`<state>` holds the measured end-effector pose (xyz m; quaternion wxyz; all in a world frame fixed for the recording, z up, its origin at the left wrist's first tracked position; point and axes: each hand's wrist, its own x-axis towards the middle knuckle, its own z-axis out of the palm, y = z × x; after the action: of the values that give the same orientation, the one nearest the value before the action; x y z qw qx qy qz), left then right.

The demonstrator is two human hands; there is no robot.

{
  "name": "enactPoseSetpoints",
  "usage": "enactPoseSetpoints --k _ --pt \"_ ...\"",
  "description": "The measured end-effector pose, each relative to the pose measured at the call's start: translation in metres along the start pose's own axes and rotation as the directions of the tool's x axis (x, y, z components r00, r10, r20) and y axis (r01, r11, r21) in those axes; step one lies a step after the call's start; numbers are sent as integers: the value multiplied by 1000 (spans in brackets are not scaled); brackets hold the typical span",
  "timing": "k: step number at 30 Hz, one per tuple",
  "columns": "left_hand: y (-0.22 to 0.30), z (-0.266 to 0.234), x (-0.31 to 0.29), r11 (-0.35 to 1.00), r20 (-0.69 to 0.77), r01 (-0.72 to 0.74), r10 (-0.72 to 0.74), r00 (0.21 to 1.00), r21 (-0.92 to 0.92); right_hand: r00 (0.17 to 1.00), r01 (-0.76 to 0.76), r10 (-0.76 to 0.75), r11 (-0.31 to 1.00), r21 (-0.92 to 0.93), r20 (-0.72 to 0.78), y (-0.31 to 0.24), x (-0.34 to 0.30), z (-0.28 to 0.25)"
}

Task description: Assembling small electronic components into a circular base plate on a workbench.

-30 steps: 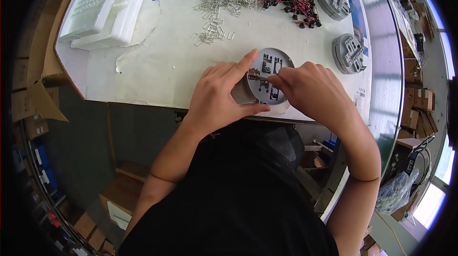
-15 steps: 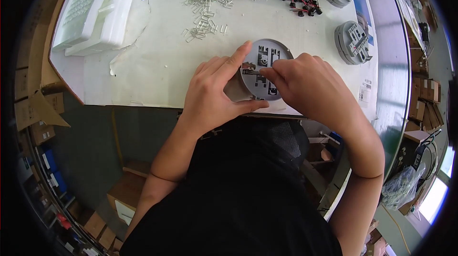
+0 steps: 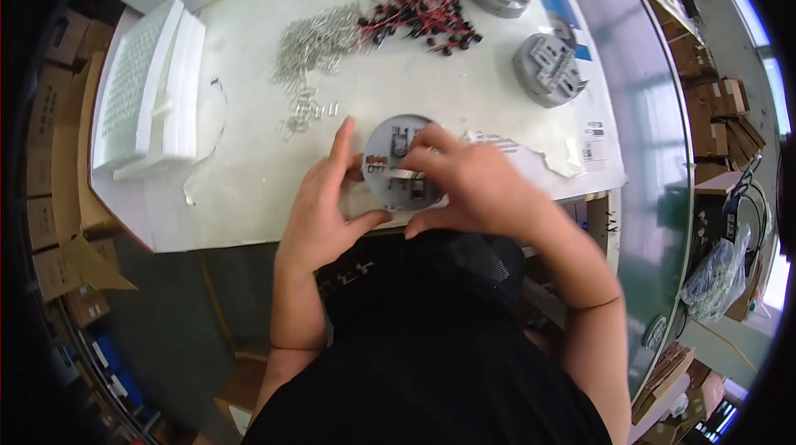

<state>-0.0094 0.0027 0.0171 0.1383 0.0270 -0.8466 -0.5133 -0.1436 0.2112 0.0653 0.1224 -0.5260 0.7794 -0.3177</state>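
Note:
A round grey housing (image 3: 377,184) with slots and small metal parts in its face stands at the table's front edge. Around its left side curves my left hand (image 3: 319,213). That hand's index finger points up, clear of the rim; its thumb lies by the lower rim, and other fingers touch the side. My right hand (image 3: 477,176) is over the housing's right part, slightly blurred. Its bent fingertips rest on the face beside a light strip, while the thumb is spread apart below the rim. Reddish-brown parts sit in the face near the left rim.
Beyond the housing lie a heap of U-shaped metal wire pieces (image 3: 315,43) and a pile of black parts with red wires (image 3: 427,18). Two grey round units (image 3: 547,68) stand at the right. White foam trays (image 3: 137,93) are at the left; torn paper (image 3: 560,159) lies right.
The view has shifted, so the table appears lower and further left. My right thumb has moved from the housing's face to below its rim. My left index finger has come off the rim.

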Motion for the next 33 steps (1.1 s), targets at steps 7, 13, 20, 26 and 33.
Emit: enactPoseSetpoints --k 7,13,20,26,33 --pt "-25 1 5 940 -40 124 -144 989 -318 936 89 -178 954 -286 -304 -5 -26 47" --pt "3 2 10 971 -177 -156 188 966 179 519 -184 140 982 50 -843 67 -39 -32" --pt "-22 -7 -10 971 -196 -122 163 967 205 -13 -854 476 452 258 -879 359 -297 -258" --pt "-14 3 -8 962 -194 -32 87 977 270 0 -984 313 171 56 -950 325 -267 -227" --pt "-14 -1 -15 927 -188 -33 111 976 374 590 -731 722 668 141 -363 147 -75 -143"
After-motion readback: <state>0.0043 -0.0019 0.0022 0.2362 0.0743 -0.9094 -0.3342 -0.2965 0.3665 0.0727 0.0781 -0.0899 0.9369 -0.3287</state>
